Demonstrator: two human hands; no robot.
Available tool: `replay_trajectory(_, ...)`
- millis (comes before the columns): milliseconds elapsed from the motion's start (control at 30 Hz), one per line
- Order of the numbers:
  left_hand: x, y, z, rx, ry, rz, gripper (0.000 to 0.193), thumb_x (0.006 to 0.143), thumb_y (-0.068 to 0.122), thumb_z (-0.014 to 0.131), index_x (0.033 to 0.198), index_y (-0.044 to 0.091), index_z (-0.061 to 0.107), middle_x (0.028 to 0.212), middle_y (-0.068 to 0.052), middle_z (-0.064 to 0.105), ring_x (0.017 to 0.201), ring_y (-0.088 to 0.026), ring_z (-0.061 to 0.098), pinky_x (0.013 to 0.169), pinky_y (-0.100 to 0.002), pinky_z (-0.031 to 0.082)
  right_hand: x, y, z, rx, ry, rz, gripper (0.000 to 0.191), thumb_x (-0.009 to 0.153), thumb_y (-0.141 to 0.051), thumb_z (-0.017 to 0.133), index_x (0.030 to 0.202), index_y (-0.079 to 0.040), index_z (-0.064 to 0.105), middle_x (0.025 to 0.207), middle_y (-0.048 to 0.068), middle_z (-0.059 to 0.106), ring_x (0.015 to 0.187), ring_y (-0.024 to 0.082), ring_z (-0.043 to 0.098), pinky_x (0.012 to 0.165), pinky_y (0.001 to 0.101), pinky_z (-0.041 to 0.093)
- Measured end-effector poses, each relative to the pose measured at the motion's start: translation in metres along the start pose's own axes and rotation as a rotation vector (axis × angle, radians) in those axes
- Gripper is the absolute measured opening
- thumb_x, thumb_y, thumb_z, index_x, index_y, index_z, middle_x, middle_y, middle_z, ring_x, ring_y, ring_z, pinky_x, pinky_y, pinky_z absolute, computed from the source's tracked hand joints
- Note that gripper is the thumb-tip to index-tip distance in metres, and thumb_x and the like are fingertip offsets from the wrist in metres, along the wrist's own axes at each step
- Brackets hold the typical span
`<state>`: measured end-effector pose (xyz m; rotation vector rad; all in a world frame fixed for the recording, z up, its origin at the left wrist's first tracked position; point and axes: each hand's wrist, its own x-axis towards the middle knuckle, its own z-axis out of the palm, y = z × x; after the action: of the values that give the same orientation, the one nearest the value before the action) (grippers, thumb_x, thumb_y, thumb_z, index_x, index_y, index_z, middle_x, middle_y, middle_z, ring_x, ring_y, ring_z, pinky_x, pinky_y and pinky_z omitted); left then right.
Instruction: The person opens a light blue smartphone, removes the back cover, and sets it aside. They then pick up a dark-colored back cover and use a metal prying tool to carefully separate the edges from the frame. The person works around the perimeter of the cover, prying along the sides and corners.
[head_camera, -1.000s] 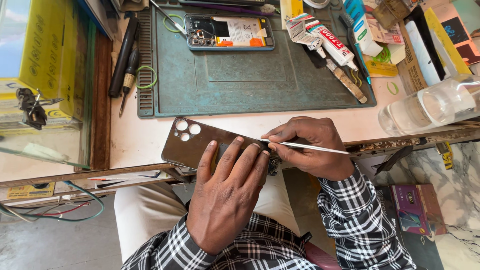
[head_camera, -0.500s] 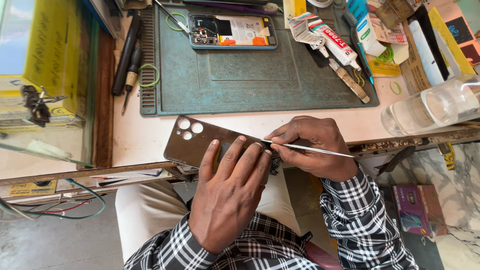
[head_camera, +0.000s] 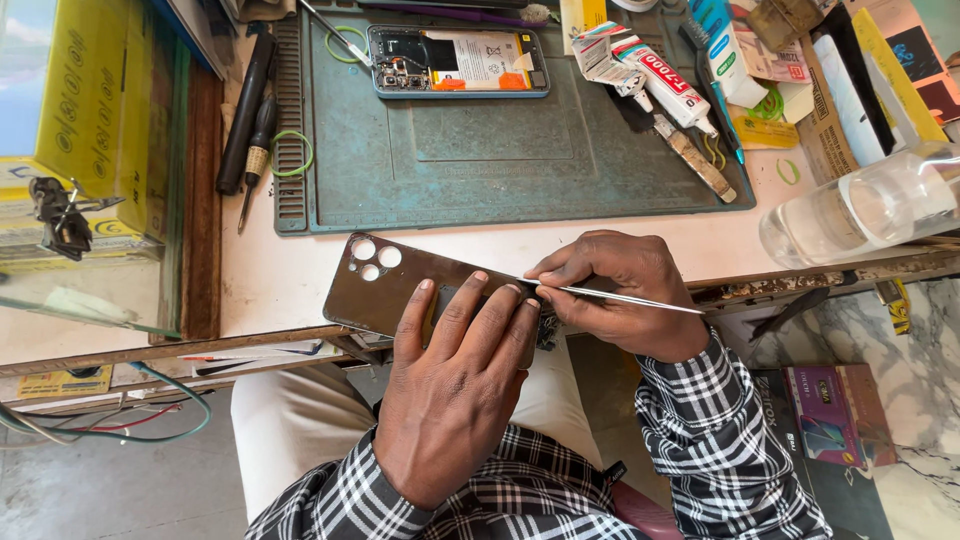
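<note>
The left hand presses flat on the detached phone back cover while the right hand pinches tweezers at its edge, scraping apparently unfinished.

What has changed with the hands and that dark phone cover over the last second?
Very little. The right hand holds the thin metal tweezers at the edge of the dark brown phone back cover as before; their tip has barely shifted. The left hand stays pressed flat on the cover. The opened phone on the green work mat has not moved.
</note>
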<state>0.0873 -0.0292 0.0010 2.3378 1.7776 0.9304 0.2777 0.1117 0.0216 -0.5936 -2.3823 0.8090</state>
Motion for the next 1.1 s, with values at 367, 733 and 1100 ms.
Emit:
replay_trajectory(367, 0.0001, 0.0006, -0.002, -0.019, -0.016, -0.015, 0.055, 0.088, 0.024, 0.066, 0.139, 0.007, 0.057, 0.142, -0.009, 0.053, 0.14, -0.031, 0.043, 0.119, -0.058, 0.02, -0.004, 0.0014, 0.0026, 0.148, 0.037, 0.061, 0.012, 0.089, 0.0, 0.076, 0.1, -0.002, 0.071, 0.104, 0.012, 0.078, 0.094, 0.018, 0.078, 0.081, 0.0294, 0.063)
replay_trajectory(733, 0.001, 0.0012, -0.0016, -0.006, -0.012, -0.005, 0.054, 0.088, 0.023, 0.066, 0.139, 0.007, 0.057, 0.142, -0.009, 0.053, 0.14, -0.031, 0.043, 0.118, -0.058, 0.02, 0.0029, -0.0022, 0.0039, 0.018, 0.013, 0.019, 0.013, 0.085, -0.001, 0.08, 0.096, -0.003, 0.072, 0.101, 0.011, 0.079, 0.092, 0.019, 0.076, 0.075, 0.0296, 0.06)
replay_trajectory(1100, 0.0005, 0.0013, -0.0023, -0.021, -0.002, -0.015, 0.055, 0.087, 0.022, 0.067, 0.139, 0.008, 0.057, 0.141, -0.008, 0.054, 0.14, -0.03, 0.044, 0.118, -0.059, 0.022, 0.0023, -0.0036, 0.0025, 0.028, 0.029, 0.004, 0.013, 0.085, -0.003, 0.081, 0.091, -0.003, 0.07, 0.097, 0.01, 0.078, 0.088, 0.018, 0.076, 0.075, 0.0304, 0.06)
